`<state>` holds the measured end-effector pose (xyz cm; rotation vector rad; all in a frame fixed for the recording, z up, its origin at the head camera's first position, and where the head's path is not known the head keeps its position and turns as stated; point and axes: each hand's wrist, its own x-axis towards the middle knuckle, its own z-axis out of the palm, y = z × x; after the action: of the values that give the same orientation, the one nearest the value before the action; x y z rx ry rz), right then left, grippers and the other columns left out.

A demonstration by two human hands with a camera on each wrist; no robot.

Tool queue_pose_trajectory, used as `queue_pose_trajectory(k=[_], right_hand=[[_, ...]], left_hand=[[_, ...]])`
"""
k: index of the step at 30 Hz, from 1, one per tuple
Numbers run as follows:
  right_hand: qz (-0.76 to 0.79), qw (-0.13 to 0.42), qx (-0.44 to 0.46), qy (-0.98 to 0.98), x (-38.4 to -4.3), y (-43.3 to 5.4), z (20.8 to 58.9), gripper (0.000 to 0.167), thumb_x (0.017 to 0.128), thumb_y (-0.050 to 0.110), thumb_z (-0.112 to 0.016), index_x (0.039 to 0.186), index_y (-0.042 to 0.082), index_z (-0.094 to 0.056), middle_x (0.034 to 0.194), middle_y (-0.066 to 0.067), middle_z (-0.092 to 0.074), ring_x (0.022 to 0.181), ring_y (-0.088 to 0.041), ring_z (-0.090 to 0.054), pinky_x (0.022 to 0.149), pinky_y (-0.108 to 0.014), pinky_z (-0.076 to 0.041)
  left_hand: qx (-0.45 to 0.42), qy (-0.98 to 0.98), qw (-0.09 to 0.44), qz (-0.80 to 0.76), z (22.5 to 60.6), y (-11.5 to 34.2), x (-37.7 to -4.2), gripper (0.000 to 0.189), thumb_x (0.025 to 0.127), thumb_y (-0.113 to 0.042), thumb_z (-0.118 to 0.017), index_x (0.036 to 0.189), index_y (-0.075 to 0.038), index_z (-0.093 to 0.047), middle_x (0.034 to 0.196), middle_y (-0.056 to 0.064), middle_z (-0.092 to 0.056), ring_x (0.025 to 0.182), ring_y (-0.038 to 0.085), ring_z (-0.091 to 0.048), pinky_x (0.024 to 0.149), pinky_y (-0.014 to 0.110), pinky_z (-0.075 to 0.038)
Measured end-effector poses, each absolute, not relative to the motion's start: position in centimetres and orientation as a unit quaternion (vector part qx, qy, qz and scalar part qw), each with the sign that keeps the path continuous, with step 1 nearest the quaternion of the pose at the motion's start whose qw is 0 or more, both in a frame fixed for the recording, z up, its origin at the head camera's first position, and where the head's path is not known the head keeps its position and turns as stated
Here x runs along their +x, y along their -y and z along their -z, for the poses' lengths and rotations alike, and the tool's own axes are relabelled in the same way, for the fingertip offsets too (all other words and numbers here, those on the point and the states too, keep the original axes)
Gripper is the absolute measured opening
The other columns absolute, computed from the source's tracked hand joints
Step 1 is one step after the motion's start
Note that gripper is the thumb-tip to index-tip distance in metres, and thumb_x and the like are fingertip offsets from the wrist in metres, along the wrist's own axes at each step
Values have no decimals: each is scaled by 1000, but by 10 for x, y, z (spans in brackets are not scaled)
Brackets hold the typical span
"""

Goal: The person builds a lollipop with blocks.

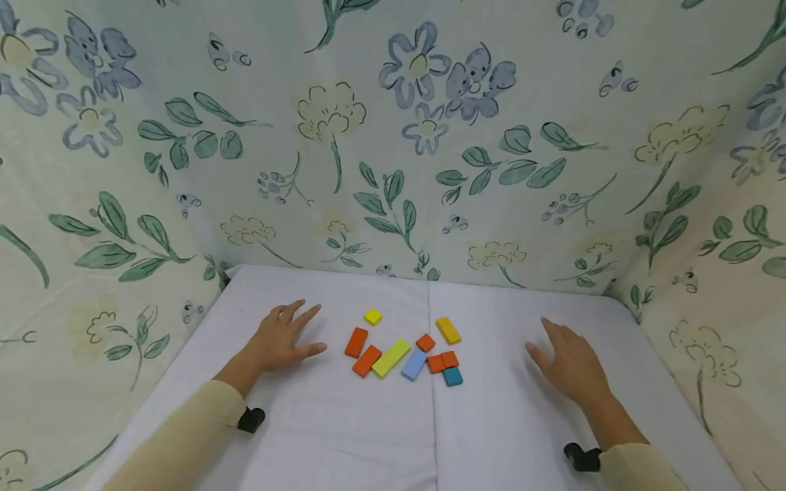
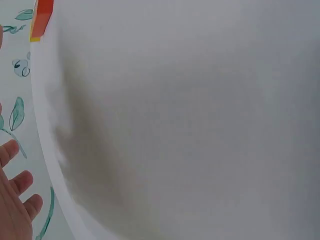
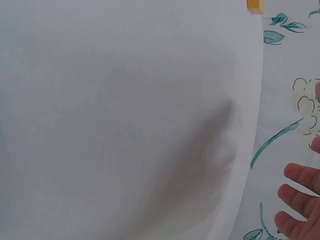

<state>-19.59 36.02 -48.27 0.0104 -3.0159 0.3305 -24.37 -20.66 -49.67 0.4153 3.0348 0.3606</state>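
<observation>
My left hand (image 1: 278, 342) hovers over the left part of the table, fingers spread, holding nothing. Nearest to it are two orange-red blocks (image 1: 356, 342), lying just to its right. My right hand (image 1: 570, 361) is over the right side, fingers extended and also without anything in them. Between the hands lie a small yellow block (image 1: 372, 316), a long lime block (image 1: 391, 359), a blue block (image 1: 414, 365), several small orange squares (image 1: 425, 342), a teal block (image 1: 452, 376) and an amber block (image 1: 448, 330). In the right wrist view, the amber block (image 3: 255, 6) shows at the top edge.
A white cloth covers the table (image 1: 344, 429), with a seam running down its middle. Floral fabric (image 1: 393, 204) hangs behind and along both sides. Black wrist straps or mounts (image 1: 251, 420) show at both sleeves.
</observation>
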Motion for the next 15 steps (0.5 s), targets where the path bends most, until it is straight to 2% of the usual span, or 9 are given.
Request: queue_pose_trajectory(k=[5,7,12,15], right_hand=[[-138,14,2,990,-194,-334,480,76,100,45,-61,159,7,-31,152,-33,-41,139,-55,-39,107,-70,-37],[-148,-1,6,989,-192,-322,479,74,100,45,-62,158,10,-34,148,-30,-48,134,-52,-46,103,-68,-43],[-174,-34,16,984,-189,-288,480,65,96,41,-70,151,15,-48,128,-16,-65,111,-34,-64,90,-53,-57],[-202,-55,26,977,-188,-272,484,57,94,37,-74,144,16,-57,114,-7,-70,98,-22,-64,85,-44,-59]], left_hand=[[155,-978,41,-133,496,183,-237,87,85,-75,-62,158,-35,-37,159,12,-37,140,43,-36,112,68,-34],[171,-975,42,-138,496,172,-236,84,85,-74,-63,157,-37,-40,154,8,-42,137,39,-38,110,64,-37],[210,-963,46,-162,496,144,-234,76,86,-68,-67,152,-37,-47,145,4,-50,136,37,-37,111,60,-36],[224,-959,50,-168,497,130,-235,70,89,-66,-66,151,-39,-49,145,3,-51,138,36,-35,113,58,-33]])
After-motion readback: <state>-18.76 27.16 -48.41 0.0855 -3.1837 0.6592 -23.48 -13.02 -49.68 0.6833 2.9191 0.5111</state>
